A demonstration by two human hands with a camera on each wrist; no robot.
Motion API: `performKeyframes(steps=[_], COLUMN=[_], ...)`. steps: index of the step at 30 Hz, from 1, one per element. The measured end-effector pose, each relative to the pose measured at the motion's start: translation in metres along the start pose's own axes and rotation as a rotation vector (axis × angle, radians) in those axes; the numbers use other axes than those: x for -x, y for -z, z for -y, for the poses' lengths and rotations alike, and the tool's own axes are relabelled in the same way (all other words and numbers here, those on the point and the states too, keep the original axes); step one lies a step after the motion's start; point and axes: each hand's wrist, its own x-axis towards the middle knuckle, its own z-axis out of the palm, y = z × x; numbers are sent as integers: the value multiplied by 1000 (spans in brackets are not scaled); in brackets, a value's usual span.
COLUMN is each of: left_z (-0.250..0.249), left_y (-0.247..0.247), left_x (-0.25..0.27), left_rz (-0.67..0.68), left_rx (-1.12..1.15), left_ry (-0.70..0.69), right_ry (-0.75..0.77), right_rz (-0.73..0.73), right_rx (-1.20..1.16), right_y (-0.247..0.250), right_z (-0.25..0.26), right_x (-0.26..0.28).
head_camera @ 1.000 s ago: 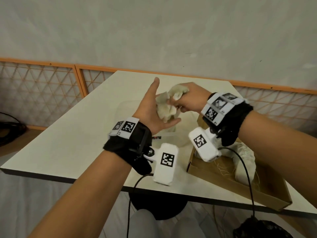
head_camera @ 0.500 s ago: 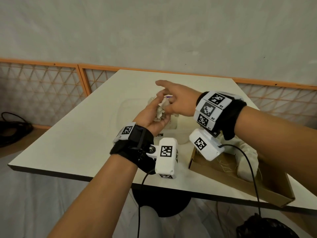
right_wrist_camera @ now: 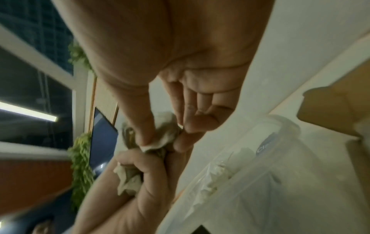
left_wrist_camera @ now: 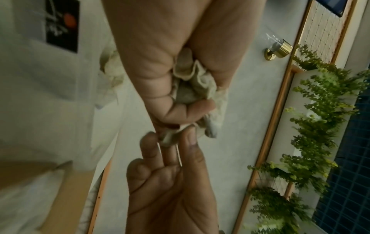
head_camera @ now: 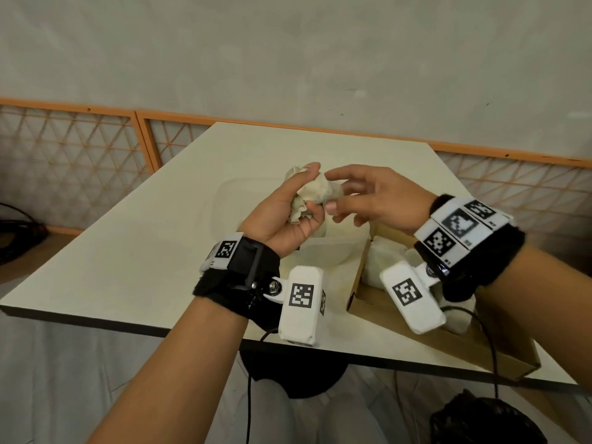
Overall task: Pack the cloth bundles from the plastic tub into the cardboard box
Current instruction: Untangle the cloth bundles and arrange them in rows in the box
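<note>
Above the plastic tub (head_camera: 221, 200), at the middle of the pale table (head_camera: 134, 251), both hands meet around one crumpled cloth bundle (head_camera: 315, 195). The person's left hand (head_camera: 285, 216) is turned palm-up with its fingers and thumb curled round the bundle, gripping it clear of the tub. From the left wrist view the cream fabric (left_wrist_camera: 197, 82) bulges out between palm and curled fingers, folds bunched and uneven.

Right hand (head_camera: 374, 197) — reaching in from the right, fingers spread and only lightly bent. Its thumb (right_wrist_camera: 144, 125) and one fingertip press on the upper end of the bundle (right_wrist_camera: 166, 133); whether this is a true pinch or mere contact I cannot tell.

Tub: translucent, on the table directly below the hands; more pale cloth (right_wrist_camera: 212, 177) lies inside it against the wall.

Cardboard box (head_camera: 499, 357) — just beside the tub on its right, at the table's near right edge, open on top. It holds pale cloth bundles (head_camera: 381, 261), partly hidden by the right wrist camera.

Both wrists carry black straps with white marker-printed housings.
</note>
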Motion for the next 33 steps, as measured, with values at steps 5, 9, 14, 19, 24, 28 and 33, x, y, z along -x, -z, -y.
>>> performKeyframes(steps=[5, 9, 14, 19, 24, 28, 33], left_z=[39, 72, 99, 118, 124, 124, 125], left_y=[-13, -27, -36, -32, -27, -28, -27], left_x=[2, -5, -14, -17, -17, -19, -23], left_rz=[91, 43, 30, 25, 60, 48, 22], left_rx=[-3, 41, 101, 109, -10, -41, 32], left_ry=[95, 147, 203, 223, 249, 250, 226], right_ry=[-40, -92, -133, -115, -102, -106, -133], right_rz=[-185, -329, -527, -646, -665, -674, -713], right_rx=[-270, -362, -424, -704, -751, -722, -702], right_y=[20, 32, 35, 30, 24, 20, 23], right_z=[-27, -52, -82, -98, -103, -108, -112], right_x=[48, 94, 136, 150, 148, 146, 148])
